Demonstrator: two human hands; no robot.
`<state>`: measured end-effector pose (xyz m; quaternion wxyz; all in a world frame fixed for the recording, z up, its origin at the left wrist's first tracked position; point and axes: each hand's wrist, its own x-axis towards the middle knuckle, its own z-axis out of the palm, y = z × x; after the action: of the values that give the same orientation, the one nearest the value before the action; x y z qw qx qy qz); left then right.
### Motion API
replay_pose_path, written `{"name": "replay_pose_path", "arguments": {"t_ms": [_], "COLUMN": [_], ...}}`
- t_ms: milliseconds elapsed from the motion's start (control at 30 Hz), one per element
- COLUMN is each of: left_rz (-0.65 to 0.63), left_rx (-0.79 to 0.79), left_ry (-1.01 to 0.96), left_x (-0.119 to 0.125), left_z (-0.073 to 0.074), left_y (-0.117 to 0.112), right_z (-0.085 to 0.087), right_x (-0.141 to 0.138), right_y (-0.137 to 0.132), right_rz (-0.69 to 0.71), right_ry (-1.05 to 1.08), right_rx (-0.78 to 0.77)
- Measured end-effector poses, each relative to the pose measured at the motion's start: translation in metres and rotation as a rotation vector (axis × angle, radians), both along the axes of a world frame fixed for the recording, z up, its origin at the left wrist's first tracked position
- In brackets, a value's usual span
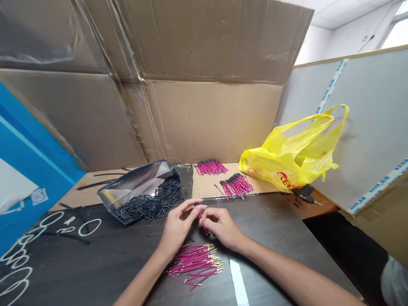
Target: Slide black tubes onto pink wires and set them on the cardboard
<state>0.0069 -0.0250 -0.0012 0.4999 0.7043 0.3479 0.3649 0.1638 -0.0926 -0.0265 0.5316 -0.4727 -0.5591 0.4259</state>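
Holding a single pink wire (202, 217) between them, the left hand (177, 224) and right hand (219, 227) meet over the dark table (111, 259) in the head view. Both sets of fingertips are pinched together on the wire; whether a sleeve is on it cannot be told. Good practice, judged from this pose: keep the wire short between the pinches so it does not bend. Loose pink wires (196, 264) with metal tips lie just under the wrists. A clear bag (137, 187) spilling black sleeves (153, 204) sits near the left hand. Sleeved bundles (236, 185) and a yellow bag (296, 157) lie beyond, well apart.
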Motion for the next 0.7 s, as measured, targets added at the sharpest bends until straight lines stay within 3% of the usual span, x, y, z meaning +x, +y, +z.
{"name": "replay_pose_path", "arguments": {"t_ms": [200,300,400,533,700], "left_rz": [-0.017,-0.007,0.043,0.101,0.106], "left_rx": [-0.045,-0.013,0.132,0.408,0.607], "left_ry": [-0.014,-0.005,0.077,0.207,0.269], "left_x": [0.001,-0.002,-0.009,-0.016,-0.015], "left_z": [-0.002,-0.003,-0.005,-0.013,-0.025], "left_y": [0.002,0.004,0.009,0.017,0.018], "right_z": [-0.004,0.002,0.016,0.037,0.047], "right_x": [-0.003,0.007,0.033,0.078,0.11], "right_y": [0.001,0.003,0.015,0.057,0.123], "right_rz": [-0.024,-0.107,-0.298,-0.515,-0.597], "right_ry": [-0.027,-0.197,-0.473,-0.739,-0.986], "right_rx": [0.025,0.093,0.115,0.026,-0.112]}}
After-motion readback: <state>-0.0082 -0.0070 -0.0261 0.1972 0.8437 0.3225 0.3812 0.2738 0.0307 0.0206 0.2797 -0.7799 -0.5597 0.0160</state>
